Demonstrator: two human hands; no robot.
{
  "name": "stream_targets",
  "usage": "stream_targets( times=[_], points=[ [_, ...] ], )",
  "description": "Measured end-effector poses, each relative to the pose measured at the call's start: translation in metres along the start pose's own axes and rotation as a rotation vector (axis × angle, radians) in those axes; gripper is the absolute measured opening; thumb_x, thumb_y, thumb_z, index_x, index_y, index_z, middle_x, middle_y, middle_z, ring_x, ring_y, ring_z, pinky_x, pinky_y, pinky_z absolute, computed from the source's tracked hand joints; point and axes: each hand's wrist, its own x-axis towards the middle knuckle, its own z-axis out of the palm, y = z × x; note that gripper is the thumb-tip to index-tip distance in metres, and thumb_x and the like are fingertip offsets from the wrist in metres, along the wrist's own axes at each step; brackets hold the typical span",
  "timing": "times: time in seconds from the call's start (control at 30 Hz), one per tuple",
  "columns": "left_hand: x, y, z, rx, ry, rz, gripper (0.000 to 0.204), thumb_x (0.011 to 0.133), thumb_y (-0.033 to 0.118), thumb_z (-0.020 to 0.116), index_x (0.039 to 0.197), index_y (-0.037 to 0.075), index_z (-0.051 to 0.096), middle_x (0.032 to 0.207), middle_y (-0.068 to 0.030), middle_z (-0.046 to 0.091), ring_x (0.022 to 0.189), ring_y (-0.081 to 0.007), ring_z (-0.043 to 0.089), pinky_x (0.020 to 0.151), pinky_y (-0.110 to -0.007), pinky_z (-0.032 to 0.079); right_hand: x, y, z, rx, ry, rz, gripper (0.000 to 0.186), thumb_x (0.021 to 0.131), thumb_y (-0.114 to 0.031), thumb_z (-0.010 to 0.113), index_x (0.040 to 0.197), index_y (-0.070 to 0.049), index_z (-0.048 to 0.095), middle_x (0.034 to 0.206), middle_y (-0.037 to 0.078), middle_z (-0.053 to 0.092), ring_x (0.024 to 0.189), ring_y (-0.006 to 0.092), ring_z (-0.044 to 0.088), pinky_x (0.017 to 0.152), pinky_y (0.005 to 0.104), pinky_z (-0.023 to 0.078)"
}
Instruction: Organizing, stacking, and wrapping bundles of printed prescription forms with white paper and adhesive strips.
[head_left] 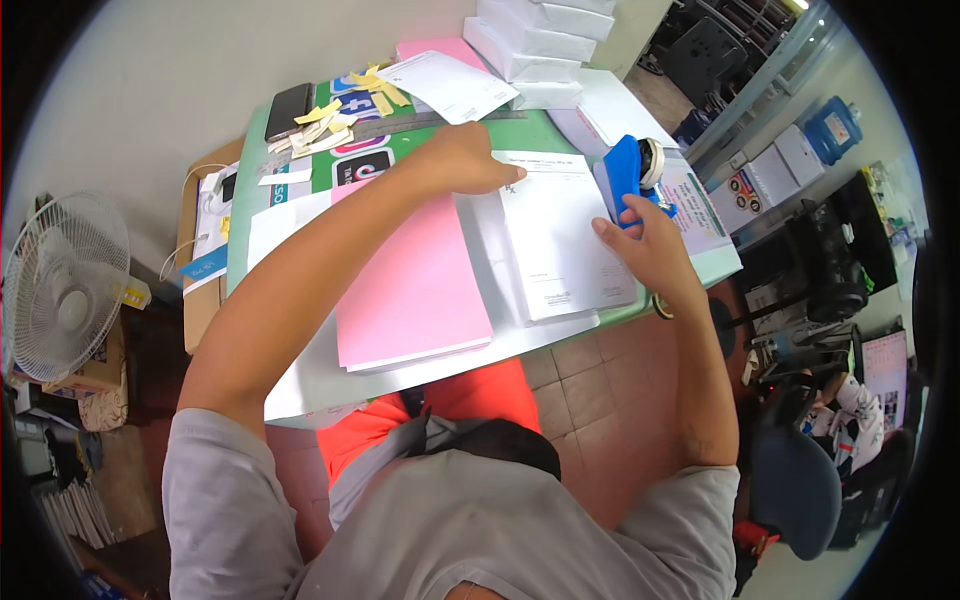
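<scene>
A white stack of printed sheets (562, 250) lies on the table's right half. My left hand (465, 158) is closed at its upper left corner, one digit stretched onto the top sheet; whether anything is pinched in the curled fingers is hidden. My right hand (648, 238) is at the stack's right side, its thumb over the edge and apart from the fingers. Those fingers are next to a blue tape dispenser (622, 165) with a roll of tape (650, 163); whether they touch it, I cannot tell. Under my left forearm lies a pink-topped paper stack (415, 290).
White wrapped packs (530, 45) are piled at the back. A loose printed sheet (450, 85), a metal ruler (405, 124), yellowish paper scraps (325, 130) and a black phone (290, 112) lie at the far left. A fan (70, 290) stands left of the table; an office chair (795, 490) is at right.
</scene>
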Motion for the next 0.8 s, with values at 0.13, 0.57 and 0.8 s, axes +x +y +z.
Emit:
stream_targets(
  times=[0.13, 0.57, 0.8],
  points=[
    [0.020, 0.005, 0.004, 0.043, -0.175, -0.022, 0.065, 0.082, 0.040, 0.084, 0.114, -0.014, 0.066, 0.106, -0.0245, 0.074, 0.093, -0.0301, 0.075, 0.077, -0.039, 0.061, 0.037, 0.000, -0.001, 0.088, -0.405, 0.113, 0.058, 0.092, -0.040, 0.077, 0.119, 0.010, 0.069, 0.090, 0.008, 0.070, 0.081, 0.0162, 0.065, 0.070, 0.0306, 0.050],
    [0.033, -0.006, 0.040, -0.379, -0.032, -0.167, 0.041, 0.077, 0.010, 0.089, 0.107, -0.012, 0.071, 0.092, -0.0175, 0.075, 0.073, -0.0217, 0.075, 0.063, -0.032, 0.064, 0.063, 0.021, 0.028, 0.612, -0.385, 0.318, 0.064, 0.086, -0.025, 0.084, 0.125, 0.019, 0.058, 0.114, 0.023, 0.069, 0.100, 0.0276, 0.069, 0.084, 0.0360, 0.055],
    [0.021, -0.014, 0.036, -0.356, 0.013, -0.162, 0.032, 0.076, 0.011, 0.089, 0.098, -0.007, 0.074, 0.084, -0.0148, 0.075, 0.069, -0.0192, 0.075, 0.059, -0.030, 0.061, 0.059, 0.005, 0.026, 0.864, -0.318, 0.398, 0.030, 0.091, -0.007, 0.076, 0.107, 0.015, 0.064, 0.105, 0.019, 0.071, 0.088, 0.0251, 0.072, 0.077, 0.0351, 0.057]
  ],
)
